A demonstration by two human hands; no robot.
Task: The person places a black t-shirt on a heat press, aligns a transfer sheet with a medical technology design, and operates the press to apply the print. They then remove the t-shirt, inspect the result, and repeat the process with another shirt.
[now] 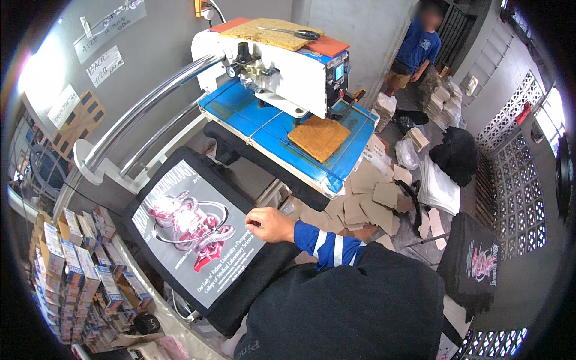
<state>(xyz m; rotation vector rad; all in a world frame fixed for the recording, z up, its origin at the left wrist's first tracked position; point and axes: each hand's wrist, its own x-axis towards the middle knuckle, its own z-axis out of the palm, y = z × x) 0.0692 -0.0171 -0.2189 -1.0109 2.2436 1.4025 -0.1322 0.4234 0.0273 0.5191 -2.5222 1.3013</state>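
My right hand (273,225), in a blue sleeve with white stripes, reaches in from the right with its fingers curled together. The fingertips are beside the right edge of a grey printed transfer sheet (174,264) with a pink and white design. What they pinch, if anything, is too small to make out. Under the sheet, a black shirt (264,279) is spread over the heat press's lower plate. A large piece of black cloth (348,306) fills the lower middle, below my sleeve. My left hand is not in view.
The press's blue upper plate (240,117) is swung aside beyond the sheet; a brown pad (318,139) lies on it. Scissors (291,32) rest on top. Stacked boxes (72,264) stand left. Loose sheets (366,210) cover the floor at right. Another person (414,51) stands far back.
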